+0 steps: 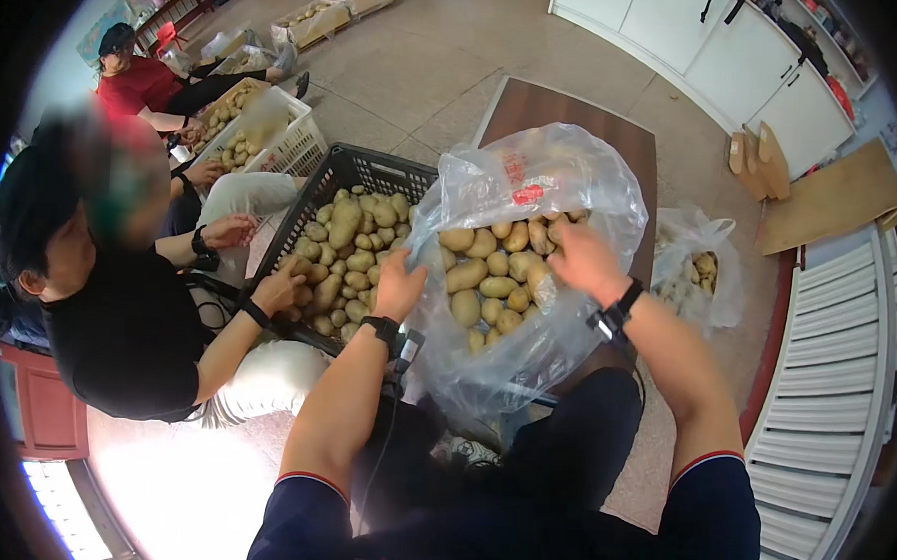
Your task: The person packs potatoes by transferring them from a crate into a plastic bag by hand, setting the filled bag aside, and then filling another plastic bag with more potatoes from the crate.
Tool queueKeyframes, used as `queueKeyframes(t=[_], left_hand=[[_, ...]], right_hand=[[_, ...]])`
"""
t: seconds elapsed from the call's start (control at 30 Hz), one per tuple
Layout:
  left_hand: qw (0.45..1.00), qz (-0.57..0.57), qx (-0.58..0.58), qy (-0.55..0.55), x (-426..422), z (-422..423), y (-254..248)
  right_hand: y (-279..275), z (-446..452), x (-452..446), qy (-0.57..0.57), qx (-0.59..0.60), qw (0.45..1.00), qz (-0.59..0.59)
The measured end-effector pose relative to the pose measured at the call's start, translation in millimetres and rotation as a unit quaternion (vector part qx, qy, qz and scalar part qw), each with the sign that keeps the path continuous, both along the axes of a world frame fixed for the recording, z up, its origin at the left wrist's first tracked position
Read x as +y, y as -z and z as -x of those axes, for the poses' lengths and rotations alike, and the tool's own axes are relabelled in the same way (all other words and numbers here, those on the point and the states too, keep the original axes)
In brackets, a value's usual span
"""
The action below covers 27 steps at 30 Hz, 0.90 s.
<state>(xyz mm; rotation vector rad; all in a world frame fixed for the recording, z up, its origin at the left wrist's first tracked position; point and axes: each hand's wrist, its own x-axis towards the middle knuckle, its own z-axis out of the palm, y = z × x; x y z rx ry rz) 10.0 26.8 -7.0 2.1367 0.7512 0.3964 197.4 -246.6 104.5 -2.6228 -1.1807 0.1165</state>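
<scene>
A clear plastic bag (pixel 583 181) with red print lies wide open in front of me, holding many potatoes (pixel 466 275). At its left rim, beside a black crate (pixel 359 159), my left hand (pixel 399 286) is closed on the plastic; its fingertips are partly hidden. My right hand (pixel 585 259) reaches over the bag's right side, its curled fingers on a potato at the edge of the pile. That potato is mostly covered by the hand. More potatoes (pixel 346 221) of mixed sizes fill the black crate.
At my left a co-worker in black (pixel 131 331) has a hand (pixel 280 288) in the same crate. Farther back, a person in red (pixel 142 84) sits by white crates (pixel 300 138) of potatoes. A brown board (pixel 576 110) lies beneath my bag; another bag (pixel 703 291) stands right.
</scene>
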Motion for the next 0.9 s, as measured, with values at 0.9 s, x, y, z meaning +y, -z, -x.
queueKeyframes(t=[0.9], left_hand=[[0.986,0.111,-0.014,0.124,-77,48,-62]], right_hand=[[14,170,-135,0.102,0.074,0.949,-0.288]])
